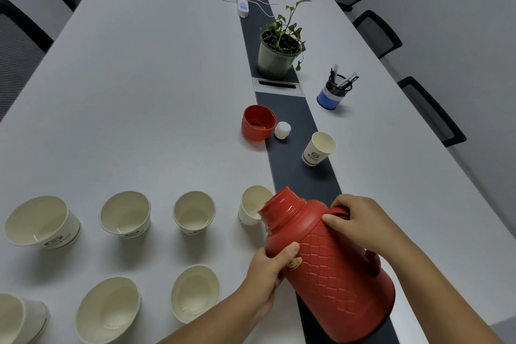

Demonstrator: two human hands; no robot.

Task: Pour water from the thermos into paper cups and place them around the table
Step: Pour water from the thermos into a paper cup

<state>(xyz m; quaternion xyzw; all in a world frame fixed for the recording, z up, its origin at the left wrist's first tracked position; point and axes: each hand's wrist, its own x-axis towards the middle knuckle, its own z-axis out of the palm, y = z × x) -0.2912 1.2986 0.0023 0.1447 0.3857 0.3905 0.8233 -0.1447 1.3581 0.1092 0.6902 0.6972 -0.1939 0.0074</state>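
Between both hands, the red thermos (329,265) is held tilted, open mouth toward the paper cup (252,205) just beyond. Right hand (354,220) curls round its handle; left hand (275,268) grips the body below the neck.

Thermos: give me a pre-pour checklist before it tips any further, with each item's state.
1. Thermos mouth uncapped: ok; red lid and white stopper lie apart on the table.
2. Mouth over a cup: ok; it hangs by the rim of the nearest cup.
3. Left hand steadies the body: ok.
4. Right hand has a grip at the handle: ok.
5. Target cup upright: ok.
6. Water level in that cup: cannot tell.
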